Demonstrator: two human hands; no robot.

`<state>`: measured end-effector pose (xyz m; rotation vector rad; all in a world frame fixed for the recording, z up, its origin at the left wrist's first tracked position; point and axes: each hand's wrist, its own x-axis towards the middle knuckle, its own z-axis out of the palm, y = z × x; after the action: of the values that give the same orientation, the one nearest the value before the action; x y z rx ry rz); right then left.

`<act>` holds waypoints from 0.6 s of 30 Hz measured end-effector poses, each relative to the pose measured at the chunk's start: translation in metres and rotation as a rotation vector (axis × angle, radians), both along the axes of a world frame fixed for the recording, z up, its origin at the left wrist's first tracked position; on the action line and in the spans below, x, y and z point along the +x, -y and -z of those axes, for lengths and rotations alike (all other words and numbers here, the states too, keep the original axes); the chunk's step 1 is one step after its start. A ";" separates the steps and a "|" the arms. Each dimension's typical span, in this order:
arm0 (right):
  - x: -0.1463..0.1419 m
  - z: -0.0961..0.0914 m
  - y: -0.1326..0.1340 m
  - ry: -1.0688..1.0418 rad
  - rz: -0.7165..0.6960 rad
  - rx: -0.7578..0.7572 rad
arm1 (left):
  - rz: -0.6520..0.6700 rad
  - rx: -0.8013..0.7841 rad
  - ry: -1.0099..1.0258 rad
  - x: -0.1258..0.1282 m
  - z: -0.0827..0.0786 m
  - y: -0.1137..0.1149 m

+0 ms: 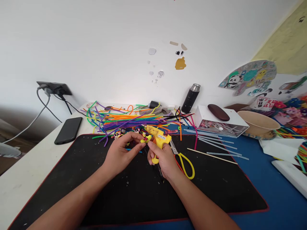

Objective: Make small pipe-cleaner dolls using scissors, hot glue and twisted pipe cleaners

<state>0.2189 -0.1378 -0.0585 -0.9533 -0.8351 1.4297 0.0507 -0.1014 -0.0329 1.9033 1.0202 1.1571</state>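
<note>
My right hand [162, 159] is wrapped round the grip of a yellow glue gun [157, 135], whose nozzle points left and up. My left hand [122, 152] pinches a small yellow and green piece [144, 139] just below the nozzle. Both hands hover over a black mat [100, 191] on the table. Behind them lies a heap of coloured pipe cleaners [129, 121]. Yellow-handled scissors [184, 161] lie on the mat right beside my right hand.
A black phone [68, 129] lies at the left on the white table, below a wall socket [54, 88] with cables. Clear glue sticks [216, 142], a thin wooden stick [212, 156], a white box [220, 123], a black flask [190, 98] and a bowl [255, 123] stand to the right.
</note>
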 end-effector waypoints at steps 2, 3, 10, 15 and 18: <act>0.000 -0.001 0.001 0.013 -0.019 0.003 | 0.012 -0.011 -0.005 0.000 0.000 0.000; 0.000 -0.002 0.001 0.017 -0.027 0.003 | 0.021 -0.020 -0.006 0.000 0.000 0.000; 0.001 -0.003 0.001 -0.014 -0.004 -0.018 | 0.144 -0.221 0.143 0.003 -0.004 0.001; 0.002 -0.002 0.002 0.018 -0.037 0.002 | 0.178 -0.427 0.284 0.005 -0.006 0.000; 0.002 -0.003 0.003 0.032 -0.050 0.006 | 0.189 -0.527 0.361 0.005 -0.005 0.001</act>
<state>0.2205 -0.1403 -0.0557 -0.9590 -0.8924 1.4571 0.0562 -0.1027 -0.0275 1.2891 0.8218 0.9575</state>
